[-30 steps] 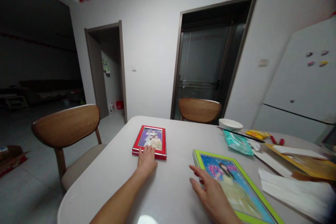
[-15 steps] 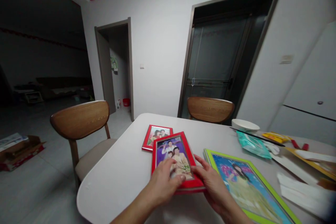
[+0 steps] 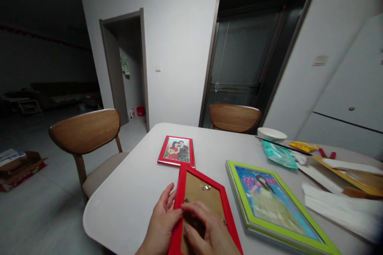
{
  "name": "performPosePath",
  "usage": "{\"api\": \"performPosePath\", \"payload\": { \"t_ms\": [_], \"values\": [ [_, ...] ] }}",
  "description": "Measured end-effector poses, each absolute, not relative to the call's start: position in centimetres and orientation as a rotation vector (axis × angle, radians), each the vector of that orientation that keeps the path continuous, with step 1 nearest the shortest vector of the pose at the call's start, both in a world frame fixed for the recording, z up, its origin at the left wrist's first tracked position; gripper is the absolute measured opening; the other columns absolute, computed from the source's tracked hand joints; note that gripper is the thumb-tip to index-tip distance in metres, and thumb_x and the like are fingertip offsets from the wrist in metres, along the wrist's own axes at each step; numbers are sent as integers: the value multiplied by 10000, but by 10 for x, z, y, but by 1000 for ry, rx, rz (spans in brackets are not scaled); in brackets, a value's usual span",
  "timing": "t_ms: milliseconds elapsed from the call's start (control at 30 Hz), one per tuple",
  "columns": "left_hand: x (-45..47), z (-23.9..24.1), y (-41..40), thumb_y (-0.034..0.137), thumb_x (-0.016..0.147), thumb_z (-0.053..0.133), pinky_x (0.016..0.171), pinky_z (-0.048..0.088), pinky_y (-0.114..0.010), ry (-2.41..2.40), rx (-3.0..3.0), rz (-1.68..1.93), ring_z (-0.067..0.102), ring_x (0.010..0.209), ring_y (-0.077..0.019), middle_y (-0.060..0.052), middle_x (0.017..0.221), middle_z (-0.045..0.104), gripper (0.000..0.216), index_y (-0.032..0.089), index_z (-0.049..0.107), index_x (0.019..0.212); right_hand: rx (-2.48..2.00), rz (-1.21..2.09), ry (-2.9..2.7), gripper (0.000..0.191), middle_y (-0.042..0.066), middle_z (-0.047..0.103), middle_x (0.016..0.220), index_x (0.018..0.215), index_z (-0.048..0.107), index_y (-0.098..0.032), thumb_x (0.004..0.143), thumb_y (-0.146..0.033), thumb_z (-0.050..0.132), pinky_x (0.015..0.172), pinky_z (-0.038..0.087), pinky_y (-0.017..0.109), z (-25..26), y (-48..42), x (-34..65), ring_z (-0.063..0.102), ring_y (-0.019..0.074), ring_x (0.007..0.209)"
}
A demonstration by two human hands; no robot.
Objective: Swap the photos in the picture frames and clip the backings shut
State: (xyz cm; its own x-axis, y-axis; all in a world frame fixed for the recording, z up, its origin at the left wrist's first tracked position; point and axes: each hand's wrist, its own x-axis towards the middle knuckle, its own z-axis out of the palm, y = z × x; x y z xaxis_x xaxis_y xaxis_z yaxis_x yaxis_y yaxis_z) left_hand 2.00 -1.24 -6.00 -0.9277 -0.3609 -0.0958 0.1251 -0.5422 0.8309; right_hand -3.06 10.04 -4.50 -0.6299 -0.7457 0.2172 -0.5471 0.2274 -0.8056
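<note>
Half a second ago we had the red picture frame (image 3: 229, 211) photo-side up; now we have it flipped, so its brown backing board (image 3: 196, 191) and metal hanger (image 3: 206, 187) face us, within reach of our fingertips. Our left hand (image 3: 163, 221) is clamped on the frame's left rim, thumb on the back. Our right hand (image 3: 209, 227) lies over the board, fingers bent, index fingertip at that same rim, just below a small metal clip (image 3: 186, 200); thumb and index stand apart, but we cannot tell whether the fingers pinch anything. Beyond our fingertips lies a second red photo frame (image 3: 176, 151), photo up; right of our right fingers, a lime-green photo frame (image 3: 271, 203).
</note>
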Motion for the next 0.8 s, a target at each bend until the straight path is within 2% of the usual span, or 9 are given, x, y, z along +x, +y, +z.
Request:
{"api": "performPosePath", "payload": {
  "t_ms": [133,300,400,533,667,800],
  "values": [
    [16,-91,-14,194,575,609,895,377,-353,-1429,393,-2400,438,1095,-267,-156,1205,460,632,132,363,1154,-1242,-1279,2385,280,77,571,996,975,565,-186,735,-204,421,834,386,303,-68,114,-43,513,166,933],
    [13,-106,-26,128,638,463,895,387,-306,-1811,358,-2095,477,1062,-196,-87,1173,509,526,134,382,1158,-1168,-1039,2781,291,106,562,1027,949,593,-165,729,-200,406,886,348,360,-86,143,-75,485,202,979],
    [13,-104,-33,97,647,435,920,363,-297,-2110,364,-1778,470,1066,-175,-69,1179,505,531,134,384,1174,-1076,-854,2908,307,126,562,1028,927,611,-135,679,-151,433,891,340,362,-92,153,-91,482,218,975],
    [14,-102,-33,83,620,447,975,289,-318,-2383,377,-1373,414,1115,-190,-86,1220,461,577,111,384,1193,-1059,-723,2917,288,121,562,1013,894,617,-127,689,-130,414,867,349,328,-95,149,-98,481,205,949],
    [14,-104,-32,86,608,451,1004,243,-326,-2502,359,-1197,349,1166,-199,-103,1272,396,623,92,351,1223,-1080,-630,2924,252,121,567,960,829,623,-117,703,-127,405,826,357,303,-95,142,-100,475,205,919],
    [15,-106,-34,81,627,427,1006,242,-342,-2556,318,-1100,346,1169,-192,-106,1274,393,603,97,353,1226,-1104,-614,2926,261,104,568,886,775,630,-137,742,-146,371,772,366,289,-94,140,-102,483,193,854]
  ]
}}
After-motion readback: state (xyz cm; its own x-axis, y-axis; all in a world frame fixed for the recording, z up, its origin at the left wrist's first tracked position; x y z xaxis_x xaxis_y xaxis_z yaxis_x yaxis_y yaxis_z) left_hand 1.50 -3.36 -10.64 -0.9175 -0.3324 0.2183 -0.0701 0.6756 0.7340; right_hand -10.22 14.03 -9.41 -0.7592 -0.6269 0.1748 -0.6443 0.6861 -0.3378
